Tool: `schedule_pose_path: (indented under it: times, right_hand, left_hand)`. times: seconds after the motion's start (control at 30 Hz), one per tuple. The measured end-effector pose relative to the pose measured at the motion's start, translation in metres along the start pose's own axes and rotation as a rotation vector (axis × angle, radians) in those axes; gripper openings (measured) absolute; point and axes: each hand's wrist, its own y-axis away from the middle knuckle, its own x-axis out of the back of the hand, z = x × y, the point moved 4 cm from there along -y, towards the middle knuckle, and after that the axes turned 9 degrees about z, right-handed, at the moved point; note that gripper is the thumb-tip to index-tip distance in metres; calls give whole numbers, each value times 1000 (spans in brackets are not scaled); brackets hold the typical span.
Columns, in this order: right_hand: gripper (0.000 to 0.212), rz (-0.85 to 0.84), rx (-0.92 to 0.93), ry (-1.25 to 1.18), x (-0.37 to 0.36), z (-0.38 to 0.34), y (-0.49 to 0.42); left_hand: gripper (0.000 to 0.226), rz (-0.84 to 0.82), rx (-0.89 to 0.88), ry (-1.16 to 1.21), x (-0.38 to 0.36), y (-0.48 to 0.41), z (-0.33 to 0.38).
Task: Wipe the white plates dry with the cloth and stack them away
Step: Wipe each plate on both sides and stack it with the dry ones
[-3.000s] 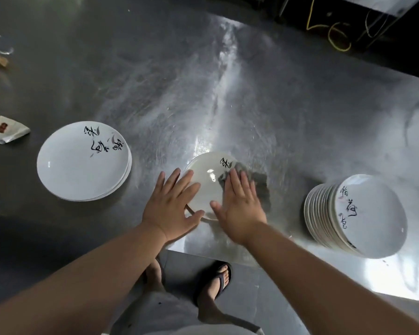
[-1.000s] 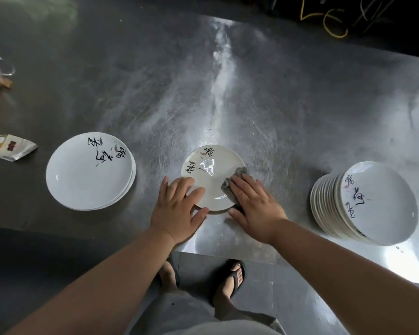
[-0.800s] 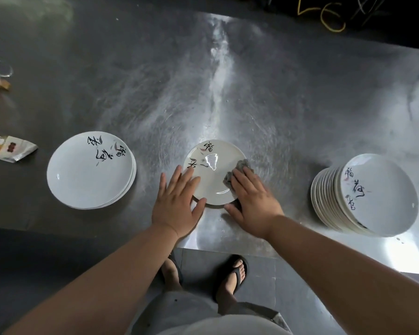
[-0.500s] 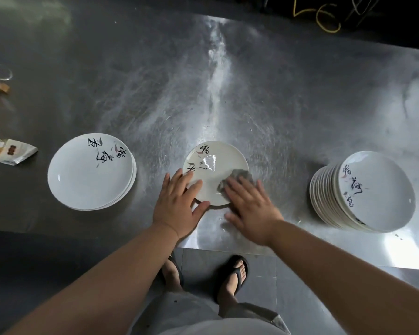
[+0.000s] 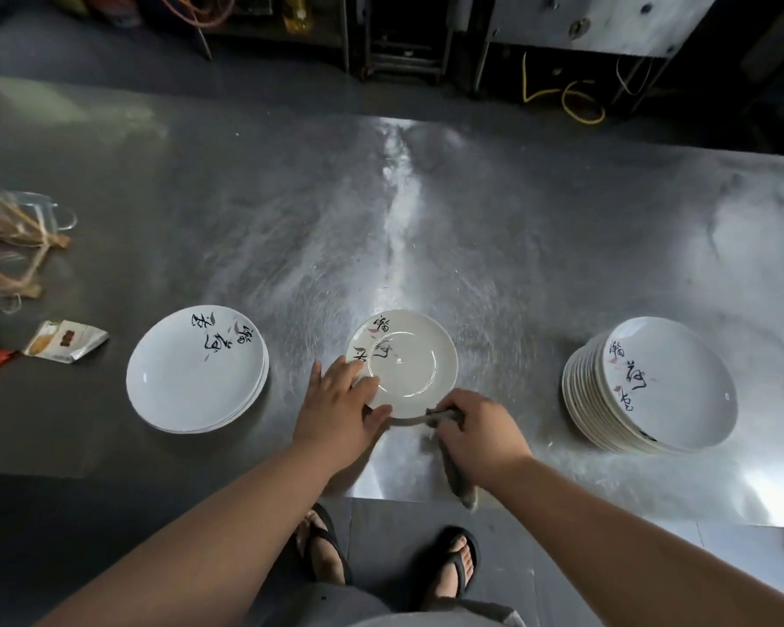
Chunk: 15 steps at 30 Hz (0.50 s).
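The table [image 5: 539, 228] is bare steel, dull grey and covered with fine circular scratches, with one bright streak of reflected light running from its far edge toward the middle. Close to the front edge, about midway along it, lies a single plate [image 5: 410, 355]: round, shallow, glossy white, with a raised ring in its well and black brush lettering (plus a few faint pink marks) on its far-left rim.

The left hand [image 5: 336, 414] rests on the plate's near-left rim with its fingers straight and spread flat, and the thumb lies along the near edge. The right hand [image 5: 476, 432] is clenched around a grey cloth [image 5: 459, 484]. One crumpled end of the cloth pokes out of the fist and touches the plate's near rim, while the other end hangs limp below the hand, reaching the front edge of the table.

Toward the left along the front edge sits a low stack [image 5: 195, 368] of the same lettered plates, lying level. Toward the right sits a taller stack [image 5: 648, 386], with its plates fanned and leaning. At the left edge lie a crinkled foil packet [image 5: 64, 341] and, farther back, a bundle of straw-coloured twine [image 5: 5, 246] on clear plastic.
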Motion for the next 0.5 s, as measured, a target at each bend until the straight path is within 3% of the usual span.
schedule_pose_path:
  times: [0.07, 0.13, 0.27, 0.33, 0.43, 0.5]
  right_hand:
    - [11, 60, -178, 9, 20, 8, -18]
    - [21, 36, -315, 43, 28, 16, -39]
    - [35, -116, -369, 45, 23, 11, -72]
    - [47, -199, -413, -52, 16, 4, -74]
    - [58, -167, -412, -105, 15, -5, -72]
    - [54, -61, -344, -137, 21, -8, -65]
  left_hand:
    - [42, 65, 126, 127, 17, -8, -1]
    - [43, 129, 410, 206, 32, -20, -7]
    - [43, -254, 925, 528, 38, -44, -2]
    - [46, -322, 1131, 744, 39, -46, 3]
    - [71, -330, 1271, 964, 39, -46, 3]
    - [85, -291, 1325, 1191, 37, -46, -1]
